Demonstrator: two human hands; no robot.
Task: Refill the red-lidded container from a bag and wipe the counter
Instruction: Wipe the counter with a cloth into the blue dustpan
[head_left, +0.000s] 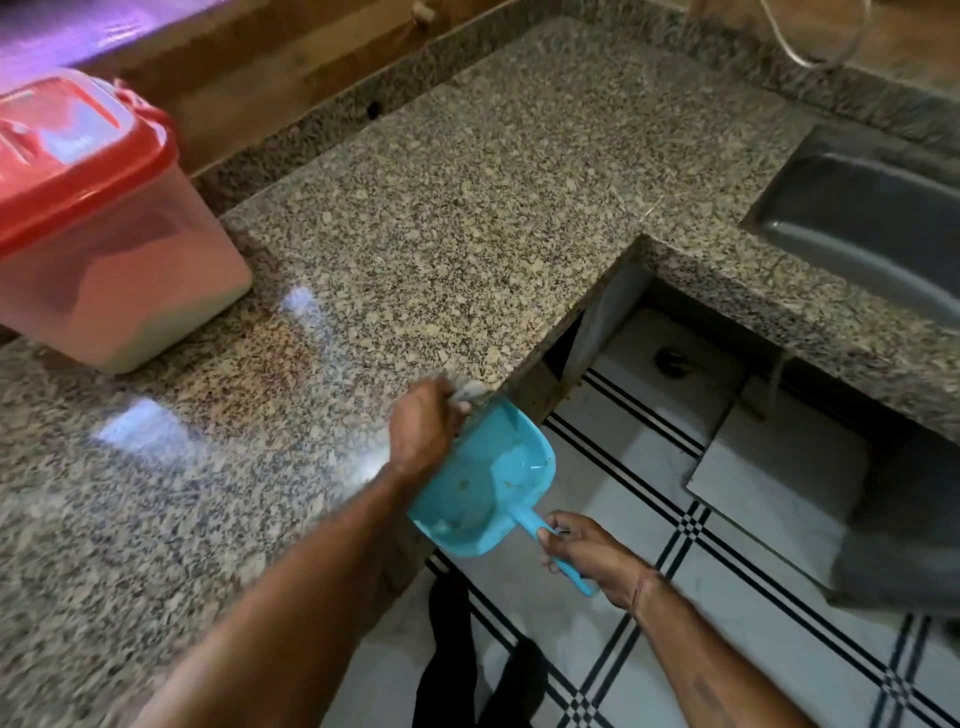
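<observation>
Found the translucent plastic container with the red lid (104, 249) at ten o'clock on the speckled granite tabletop (441, 208), lid on, whitish fill inside, so refill probably done. Pinched a blurry greyish wad (470, 391) in the left hand (423, 428) at the edge, gripped the light-blue plastic scoop (488, 483) by its handle with the right hand (582, 545) just below. Wiping likely unfinished.

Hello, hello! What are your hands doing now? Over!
Left hand grips a greyish wad at the counter edge. Right hand holds the blue dustpan just below. Red-lidded container closed, back left. Nothing blocking.

Speckled granite counter (467, 208) bears the red-lidded container (104, 223) at its left
</observation>
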